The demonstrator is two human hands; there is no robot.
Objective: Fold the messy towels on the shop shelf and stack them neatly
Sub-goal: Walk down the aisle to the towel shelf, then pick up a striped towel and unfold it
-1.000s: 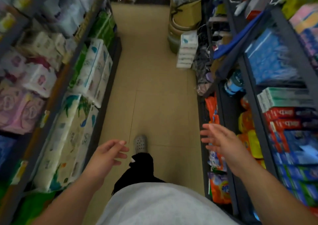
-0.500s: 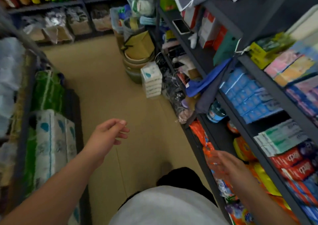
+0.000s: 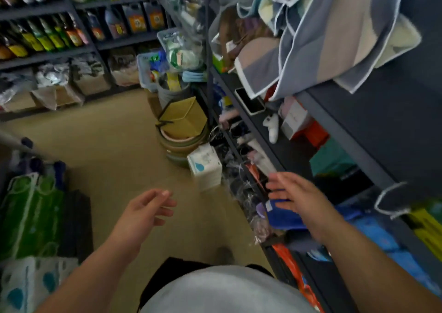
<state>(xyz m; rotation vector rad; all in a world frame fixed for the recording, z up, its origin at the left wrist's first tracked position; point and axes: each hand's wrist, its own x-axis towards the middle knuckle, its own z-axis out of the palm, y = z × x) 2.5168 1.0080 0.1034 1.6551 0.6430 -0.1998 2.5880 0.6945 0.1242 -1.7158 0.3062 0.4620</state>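
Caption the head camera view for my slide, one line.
Left hand and right hand open and empty in a shop aisle, below rumpled grey-and-beige towels spilling off the shelf.

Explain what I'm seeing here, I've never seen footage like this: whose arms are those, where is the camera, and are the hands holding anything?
There is no machine here. These are a person's two bare arms, filmed by one wide-angle camera worn on their head, looking forward and down. The wide lens is why the shop aisle looks bent. The left hand and the right hand are both in the air with relaxed, spread fingers and hold nothing. On the right stands a dark metal shelf. On its upper level lies a heap of unfolded grey and beige striped towels, some drooping over the edge. Those are what is to be folded. One level lower lies what looks like a phone. On the tan floor stand stacked basins and a white tissue pack.
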